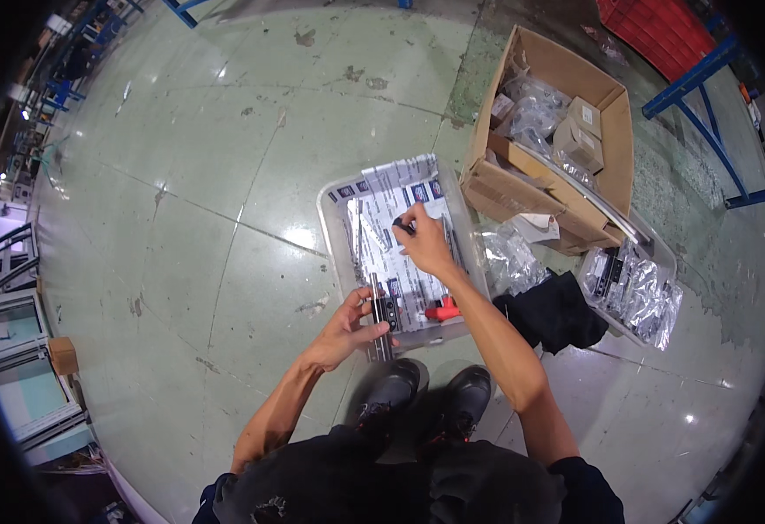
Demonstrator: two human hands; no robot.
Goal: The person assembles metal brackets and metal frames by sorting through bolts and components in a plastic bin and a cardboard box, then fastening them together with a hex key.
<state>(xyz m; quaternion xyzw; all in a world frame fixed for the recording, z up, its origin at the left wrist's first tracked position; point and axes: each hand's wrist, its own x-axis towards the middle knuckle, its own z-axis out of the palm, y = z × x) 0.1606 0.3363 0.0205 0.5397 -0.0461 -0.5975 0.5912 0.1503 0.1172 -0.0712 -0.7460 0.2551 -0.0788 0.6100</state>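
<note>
The left hand is closed around a metal bar with a black fitting, held upright at the near edge of a clear plastic bin on the floor. The right hand reaches into the bin, its fingers pinching a small black part above printed paper sheets. A red tool lies in the bin's near corner. A cardboard box of bagged parts stands just beside the bin.

Pale green floor, scuffed with dark patches. Brown cardboard box, clear grey bin lined with white sheets bearing dark blue squares, a red tool, black cloth, black shoes.
</note>
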